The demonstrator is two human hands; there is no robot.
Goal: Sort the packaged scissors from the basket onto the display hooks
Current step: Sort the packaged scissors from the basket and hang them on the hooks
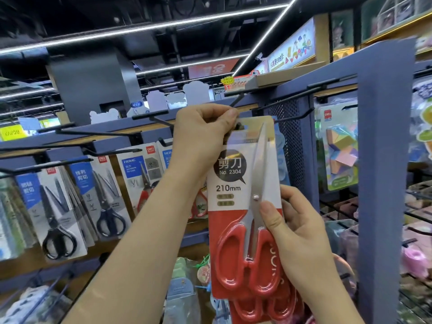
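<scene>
Blue display rack [383, 160] hung with black-handled scissors packs [60, 206] at left. Red-handled scissors pack [243, 206] held upright before rack. Top left corner pinched by left hand [201, 139]; right edge gripped by right hand [301, 232], thumb laid on blade. Black hook [236, 101] seen just above pack top.

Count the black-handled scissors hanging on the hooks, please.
2: one packaged black-handled pair low at the left, another on the next hook to its right. Packs stacked behind both may hide more.
</scene>
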